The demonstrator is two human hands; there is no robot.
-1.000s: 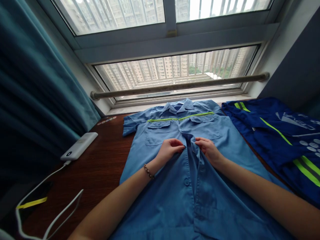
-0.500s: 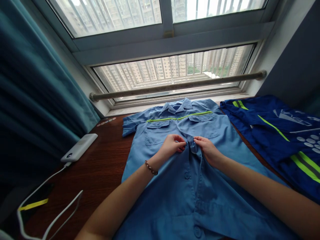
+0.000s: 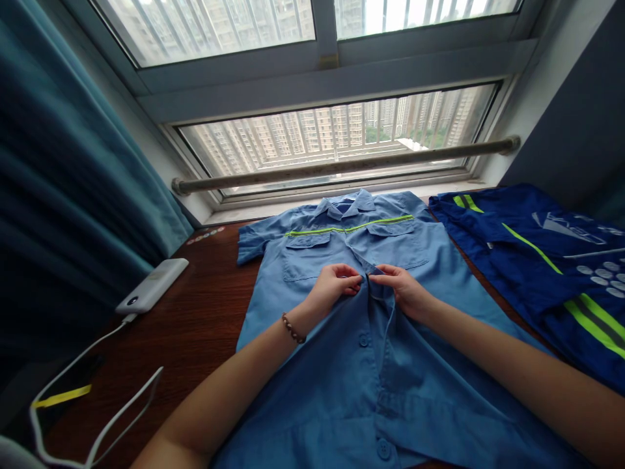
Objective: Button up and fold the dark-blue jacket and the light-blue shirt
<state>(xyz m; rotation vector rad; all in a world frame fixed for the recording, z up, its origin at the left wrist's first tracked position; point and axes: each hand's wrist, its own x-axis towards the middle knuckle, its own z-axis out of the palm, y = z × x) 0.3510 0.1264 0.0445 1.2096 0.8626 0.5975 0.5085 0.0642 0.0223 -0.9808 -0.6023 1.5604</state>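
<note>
A light blue short-sleeved shirt (image 3: 312,365) lies face up, collar toward the window, with a yellow-green stripe across its chest. Its front is partly open below the chest pockets. My left hand (image 3: 339,281) pinches the left front edge of the shirt, fingers curled; any button between them is hidden. Close beside it, my right hand (image 3: 403,286) grips the opposite front edge and holds it raised and folded. Lower on the left edge a blue button (image 3: 363,340) shows, and another button (image 3: 383,448) sits near the hem.
On the brown wooden table (image 3: 205,299) a white power bank (image 3: 152,285) lies at left, with a white cable (image 3: 100,342) plugged in. A dark blue garment (image 3: 527,260) with yellow-green stripes lies at right. Behind are a metal rail (image 3: 342,166) and window; a curtain (image 3: 97,150) hangs left.
My right hand has moved slightly left, bringing its edge of the shirt closer to my left hand. The left hand keeps its pinch almost in place.
</note>
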